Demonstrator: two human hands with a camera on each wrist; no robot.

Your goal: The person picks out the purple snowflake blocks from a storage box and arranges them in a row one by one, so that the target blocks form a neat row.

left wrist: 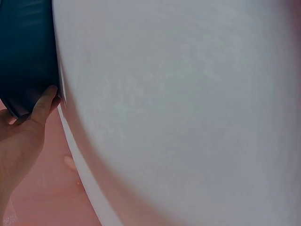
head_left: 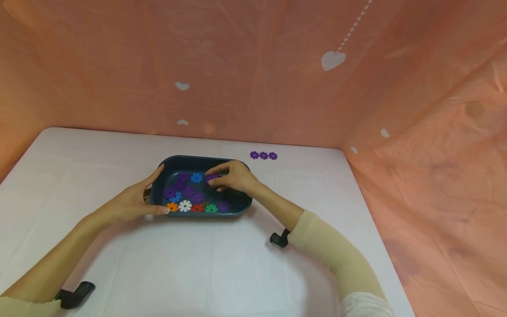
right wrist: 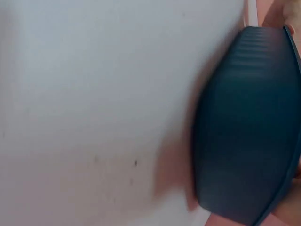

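Note:
A dark blue oval tray (head_left: 241,207) sits mid-table with several snowflake discs inside: purple, blue, orange (head_left: 172,206), white (head_left: 185,205), red and green. My left hand (head_left: 136,200) holds the tray's left end, thumb on the front wall and fingers over the rim. My right hand (head_left: 231,176) reaches into the tray and pinches a purple disc (head_left: 211,177). The left wrist view shows a thumb (left wrist: 42,106) against the tray wall (left wrist: 26,52). In the right wrist view only the tray's outer wall (right wrist: 249,127) shows.
Three joined purple discs (head_left: 263,155) lie on the white table (head_left: 198,264) behind the tray, near the back edge. Orange sheeting with white hearts walls in the back and right side. Black wrist camera mounts (head_left: 279,239) hang below both forearms.

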